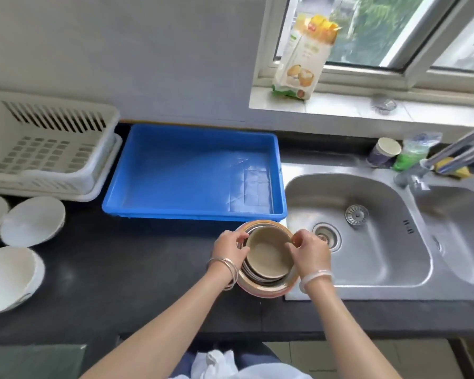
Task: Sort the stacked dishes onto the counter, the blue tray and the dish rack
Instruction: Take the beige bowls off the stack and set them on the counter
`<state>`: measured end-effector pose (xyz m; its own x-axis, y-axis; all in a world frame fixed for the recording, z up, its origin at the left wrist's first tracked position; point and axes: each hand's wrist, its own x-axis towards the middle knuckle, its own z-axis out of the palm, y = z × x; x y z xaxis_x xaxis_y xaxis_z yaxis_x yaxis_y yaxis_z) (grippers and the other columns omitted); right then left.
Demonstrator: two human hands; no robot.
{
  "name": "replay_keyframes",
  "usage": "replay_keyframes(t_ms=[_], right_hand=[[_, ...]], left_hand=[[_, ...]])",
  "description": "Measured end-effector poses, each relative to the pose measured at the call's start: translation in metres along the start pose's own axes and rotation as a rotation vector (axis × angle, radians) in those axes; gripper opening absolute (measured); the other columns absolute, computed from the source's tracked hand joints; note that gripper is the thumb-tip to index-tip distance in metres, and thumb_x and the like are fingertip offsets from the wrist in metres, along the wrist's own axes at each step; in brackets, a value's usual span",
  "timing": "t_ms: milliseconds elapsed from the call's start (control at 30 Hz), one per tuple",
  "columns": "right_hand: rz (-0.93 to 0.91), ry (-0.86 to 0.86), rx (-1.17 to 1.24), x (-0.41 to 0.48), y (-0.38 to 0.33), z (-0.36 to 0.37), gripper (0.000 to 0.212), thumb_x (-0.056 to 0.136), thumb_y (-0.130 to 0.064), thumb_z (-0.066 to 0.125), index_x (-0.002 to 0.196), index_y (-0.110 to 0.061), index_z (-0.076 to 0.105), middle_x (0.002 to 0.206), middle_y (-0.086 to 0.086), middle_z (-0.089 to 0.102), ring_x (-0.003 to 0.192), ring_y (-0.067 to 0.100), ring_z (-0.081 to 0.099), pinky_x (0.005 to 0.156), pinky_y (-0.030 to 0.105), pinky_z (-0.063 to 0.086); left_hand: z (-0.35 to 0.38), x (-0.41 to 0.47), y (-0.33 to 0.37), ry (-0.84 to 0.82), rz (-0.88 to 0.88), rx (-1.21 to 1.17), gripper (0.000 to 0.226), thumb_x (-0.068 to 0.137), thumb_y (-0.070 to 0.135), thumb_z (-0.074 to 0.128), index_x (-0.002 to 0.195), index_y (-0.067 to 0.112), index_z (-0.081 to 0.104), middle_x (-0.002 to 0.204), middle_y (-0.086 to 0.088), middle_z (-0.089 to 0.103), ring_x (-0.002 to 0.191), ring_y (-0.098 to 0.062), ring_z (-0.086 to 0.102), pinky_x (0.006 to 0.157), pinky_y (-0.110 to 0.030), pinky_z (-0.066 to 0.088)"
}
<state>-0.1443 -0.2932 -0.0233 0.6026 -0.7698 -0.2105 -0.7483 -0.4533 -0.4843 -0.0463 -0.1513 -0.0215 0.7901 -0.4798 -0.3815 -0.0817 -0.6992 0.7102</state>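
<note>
A stack of nested dishes (266, 287) stands on the black counter (126, 269) at the sink's left edge, with a tan bowl (267, 255) on top. My left hand (229, 248) grips the tan bowl's left rim, and my right hand (308, 251) pinches its right rim. Just behind the stack sits the blue tray (192, 170), with nothing in it. The white dish rack (47, 149) stands at the far left, also bare. Three white bowls (32, 221) rest on the counter in front of the rack.
A steel double sink (367, 228) lies to the right, with a tap (449, 154) over it. A paper cup (383, 153), a green bag and a sponge stand behind the sink. A food packet (301, 56) leans on the windowsill.
</note>
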Motion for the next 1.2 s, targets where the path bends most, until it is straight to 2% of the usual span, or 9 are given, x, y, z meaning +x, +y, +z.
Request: replay_keyframes(t_ms=[233, 367, 467, 600, 700, 767, 867, 1033, 1200], right_hand=[[-0.049, -0.051, -0.089, 0.006, -0.005, -0.006, 0.010, 0.087, -0.020, 0.058, 0.085, -0.011, 0.053, 0.087, 0.014, 0.068, 0.081, 0.032, 0.059, 0.062, 0.030, 0.035], [-0.029, -0.074, -0.003, 0.007, -0.004, -0.014, 0.014, 0.088, -0.018, 0.055, 0.081, -0.015, 0.043, 0.076, 0.012, 0.060, 0.071, 0.030, 0.049, 0.062, 0.032, 0.034], [-0.003, -0.085, 0.088, 0.008, -0.001, -0.018, 0.014, 0.088, -0.015, 0.056, 0.080, -0.014, 0.044, 0.073, 0.011, 0.059, 0.074, 0.035, 0.056, 0.063, 0.034, 0.038], [0.042, -0.104, 0.192, 0.005, 0.003, -0.023, 0.016, 0.087, -0.012, 0.057, 0.078, -0.014, 0.044, 0.067, 0.008, 0.060, 0.066, 0.031, 0.055, 0.064, 0.035, 0.045], [0.054, -0.107, 0.249, 0.003, 0.005, -0.029, 0.012, 0.087, -0.013, 0.057, 0.081, -0.016, 0.048, 0.069, 0.006, 0.063, 0.065, 0.029, 0.057, 0.067, 0.037, 0.051], [0.042, -0.104, 0.276, 0.002, 0.002, -0.033, 0.005, 0.086, -0.012, 0.057, 0.085, -0.017, 0.055, 0.076, 0.007, 0.067, 0.070, 0.028, 0.063, 0.071, 0.041, 0.056], [-0.010, -0.077, 0.312, 0.002, -0.006, -0.040, 0.009, 0.086, -0.011, 0.058, 0.092, -0.016, 0.062, 0.081, 0.010, 0.070, 0.075, 0.029, 0.066, 0.074, 0.048, 0.056], [-0.078, -0.048, 0.332, 0.006, -0.029, -0.048, 0.011, 0.085, -0.014, 0.058, 0.092, -0.019, 0.065, 0.083, 0.008, 0.073, 0.072, 0.027, 0.068, 0.072, 0.047, 0.058], [-0.150, -0.107, 0.353, 0.011, -0.062, -0.039, 0.011, 0.084, -0.014, 0.059, 0.091, -0.020, 0.065, 0.082, 0.008, 0.072, 0.075, 0.027, 0.067, 0.074, 0.048, 0.057]], left_hand=[[0.000, 0.003, -0.005, 0.021, 0.023, -0.026, 0.025, 0.086, 0.020, 0.060, 0.110, 0.018, 0.067, 0.107, -0.004, 0.062, 0.088, -0.012, 0.055, 0.082, -0.022, 0.045], [-0.001, 0.001, -0.004, 0.020, -0.009, -0.097, 0.022, 0.089, 0.024, 0.054, 0.103, 0.016, 0.069, 0.102, -0.007, 0.063, 0.090, -0.021, 0.061, 0.087, -0.038, 0.054], [0.001, 0.003, -0.003, 0.023, 0.004, -0.056, 0.017, 0.088, 0.023, 0.057, 0.099, 0.017, 0.068, 0.102, -0.005, 0.061, 0.085, -0.014, 0.056, 0.079, -0.025, 0.047], [0.002, 0.004, 0.004, 0.019, -0.006, -0.015, 0.001, 0.085, 0.019, 0.061, 0.085, 0.018, 0.062, 0.096, -0.002, 0.061, 0.082, -0.013, 0.054, 0.070, -0.022, 0.041], [0.000, 0.004, 0.007, 0.033, -0.017, -0.042, 0.011, 0.086, 0.016, 0.059, 0.076, 0.019, 0.054, 0.083, 0.002, 0.060, 0.078, -0.013, 0.055, 0.059, -0.017, 0.038], [-0.003, 0.005, 0.008, 0.042, -0.020, -0.062, 0.012, 0.085, 0.015, 0.059, 0.075, 0.017, 0.054, 0.080, 0.002, 0.060, 0.078, -0.015, 0.056, 0.062, -0.020, 0.041], [-0.010, 0.007, 0.006, 0.025, -0.051, -0.146, 0.017, 0.084, 0.012, 0.059, 0.070, 0.018, 0.053, 0.081, -0.002, 0.062, 0.078, -0.022, 0.062, 0.072, -0.033, 0.055], [-0.032, 0.009, -0.001, 0.057, -0.125, -0.353, 0.020, 0.083, 0.006, 0.057, 0.066, 0.015, 0.052, 0.076, -0.006, 0.059, 0.067, -0.021, 0.060, 0.073, -0.039, 0.060], [-0.068, 0.005, -0.018, 0.137, -0.168, -0.482, 0.021, 0.084, 0.005, 0.057, 0.067, 0.014, 0.049, 0.080, -0.007, 0.057, 0.074, -0.021, 0.060, 0.062, -0.026, 0.058]])
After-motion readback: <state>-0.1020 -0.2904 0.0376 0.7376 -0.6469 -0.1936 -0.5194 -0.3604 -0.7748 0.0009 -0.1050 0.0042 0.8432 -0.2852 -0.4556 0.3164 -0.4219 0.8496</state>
